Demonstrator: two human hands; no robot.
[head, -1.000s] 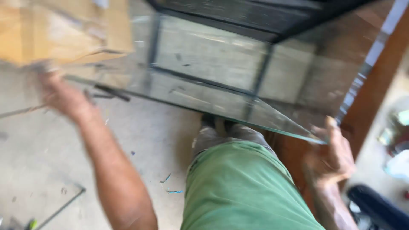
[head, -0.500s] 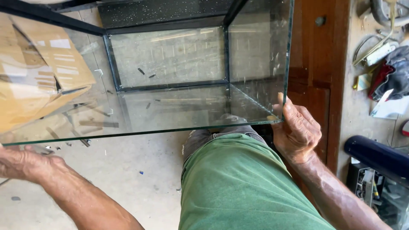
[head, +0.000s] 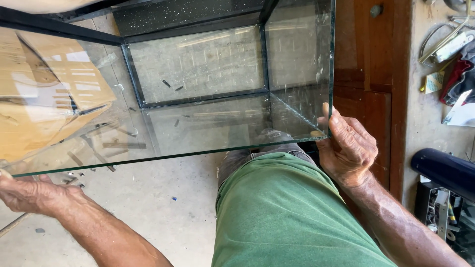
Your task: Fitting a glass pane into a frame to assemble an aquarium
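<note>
A large glass tank (head: 208,89) with black-sealed seams lies on its side in front of me, its open face toward my body. My left hand (head: 29,193) grips the near bottom edge at the left corner. At the right corner my right hand (head: 349,148) clasps the same glass rim, thumb up along the side pane. The near edge (head: 168,154) runs level above my green shirt (head: 292,212).
Flattened cardboard (head: 44,104) shows through the glass at the left. A brown wooden door (head: 376,84) stands just right of the tank. Tools, cloth and cables (head: 455,54) lie on the floor at the far right, with a dark blue tube (head: 443,170) below them. Concrete floor (head: 163,212) underneath.
A second ago the tank was tilted, its edge slanting down to the right. It now sits level and closer, with both hands still on the near edge corners.
</note>
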